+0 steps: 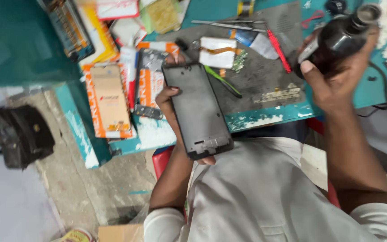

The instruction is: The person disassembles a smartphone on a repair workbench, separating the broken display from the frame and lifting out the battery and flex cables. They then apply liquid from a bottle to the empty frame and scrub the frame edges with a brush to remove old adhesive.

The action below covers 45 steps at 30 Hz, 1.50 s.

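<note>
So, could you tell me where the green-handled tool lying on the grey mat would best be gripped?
Probably by its green handle, coming from above. It lies flat and slanted on the grey mat, beside the phone frame held in the left hand, so pinch the long sides mid-handle.

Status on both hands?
Left hand grips dark phone frame. Right hand holds dark bottle, raised over the mat. Nothing between them.

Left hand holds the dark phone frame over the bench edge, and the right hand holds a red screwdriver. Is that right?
Not quite. The head view shows the right hand gripping a dark bottle; the red screwdriver lies on the bench. The left hand does hold the phone frame.
</note>
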Available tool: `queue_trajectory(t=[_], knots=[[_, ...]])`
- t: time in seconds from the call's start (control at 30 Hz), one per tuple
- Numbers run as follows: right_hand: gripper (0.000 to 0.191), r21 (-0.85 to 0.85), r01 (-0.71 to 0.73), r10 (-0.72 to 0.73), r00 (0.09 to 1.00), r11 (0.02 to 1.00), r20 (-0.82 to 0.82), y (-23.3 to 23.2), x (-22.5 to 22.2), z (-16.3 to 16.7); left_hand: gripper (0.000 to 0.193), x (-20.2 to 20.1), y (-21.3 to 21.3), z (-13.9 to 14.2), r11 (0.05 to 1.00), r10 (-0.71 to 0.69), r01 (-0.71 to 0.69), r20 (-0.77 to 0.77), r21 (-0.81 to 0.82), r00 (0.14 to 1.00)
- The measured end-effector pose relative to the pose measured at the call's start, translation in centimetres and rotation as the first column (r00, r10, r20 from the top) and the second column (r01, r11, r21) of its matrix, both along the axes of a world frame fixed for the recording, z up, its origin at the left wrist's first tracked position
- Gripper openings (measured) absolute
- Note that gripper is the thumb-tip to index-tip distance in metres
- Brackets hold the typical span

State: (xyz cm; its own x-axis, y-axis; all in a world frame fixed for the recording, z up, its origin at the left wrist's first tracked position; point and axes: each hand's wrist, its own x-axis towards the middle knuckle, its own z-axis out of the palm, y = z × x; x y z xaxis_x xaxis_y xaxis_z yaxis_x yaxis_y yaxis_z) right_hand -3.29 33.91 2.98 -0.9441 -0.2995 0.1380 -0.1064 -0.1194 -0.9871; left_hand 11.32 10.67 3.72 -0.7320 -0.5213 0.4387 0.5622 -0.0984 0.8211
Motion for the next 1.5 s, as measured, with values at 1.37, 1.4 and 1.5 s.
queue_trajectory(t=[1.37, 1.4, 1.5], knots=[[0.055, 0.732, 0.380, 0.766, 0.085, 0.566, -0.637, 2.6, 4.7, 13.3, 0.102, -2.6, -1.4, 3.9, 0.983, 0.135, -0.081, -0.349, 0.164, 0.927], [0.055, 0.744, 0.374, 0.778, 0.084, 0.554, -0.622, 2.6, 4.5, 13.2, 0.092, -2.5, -1.6, 4.0, 0.975, 0.134, -0.067, -0.320, 0.210, 0.938], [0.054, 0.758, 0.349, 0.779, 0.111, 0.551, -0.618, 2.6, 4.1, 13.0, 0.061, -2.4, -2.2, 4.1, 0.861, 0.069, 0.046, -0.206, 0.506, 0.976]])
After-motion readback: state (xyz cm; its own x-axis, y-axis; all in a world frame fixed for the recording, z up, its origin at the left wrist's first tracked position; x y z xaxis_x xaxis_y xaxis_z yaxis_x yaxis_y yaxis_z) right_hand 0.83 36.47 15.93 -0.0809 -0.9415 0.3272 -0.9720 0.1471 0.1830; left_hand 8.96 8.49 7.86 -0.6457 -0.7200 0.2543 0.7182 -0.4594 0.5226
